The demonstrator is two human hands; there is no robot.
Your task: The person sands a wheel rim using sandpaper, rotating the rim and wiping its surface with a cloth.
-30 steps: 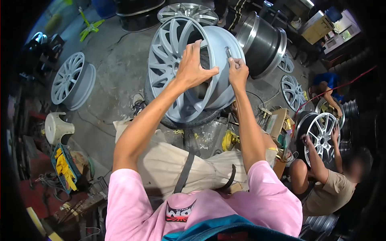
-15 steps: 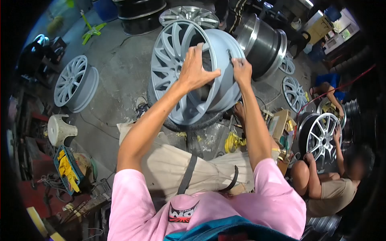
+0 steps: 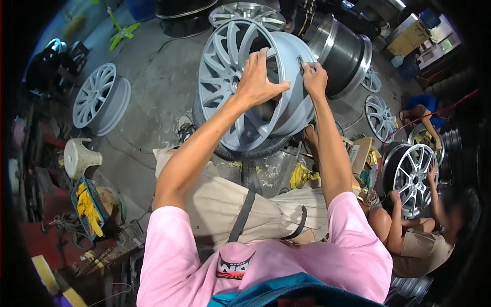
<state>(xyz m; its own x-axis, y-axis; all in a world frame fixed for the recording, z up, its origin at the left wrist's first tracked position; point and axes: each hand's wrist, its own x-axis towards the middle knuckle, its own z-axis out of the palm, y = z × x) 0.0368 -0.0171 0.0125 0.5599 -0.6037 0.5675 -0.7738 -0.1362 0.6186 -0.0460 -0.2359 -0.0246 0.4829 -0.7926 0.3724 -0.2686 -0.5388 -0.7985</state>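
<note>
A grey wheel (image 3: 292,110), upper centre of the frame, stands on edge, its spoked face turned leftward. The left hand (image 3: 260,82), thumb spread wide from the fingers, lies at its front rim; how firmly it presses cannot be told. The right hand (image 3: 315,81) has its fingers closed around a small slender tool (image 3: 300,62) at the barrel. Lower right: a seated co-worker (image 3: 422,250) beside a silver-spoked wheel (image 3: 415,179).

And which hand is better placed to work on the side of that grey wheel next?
Probably the right hand: it's curled at the grey wheel's side, by a small dark piece. The left hand is spread at the front rim.
</note>
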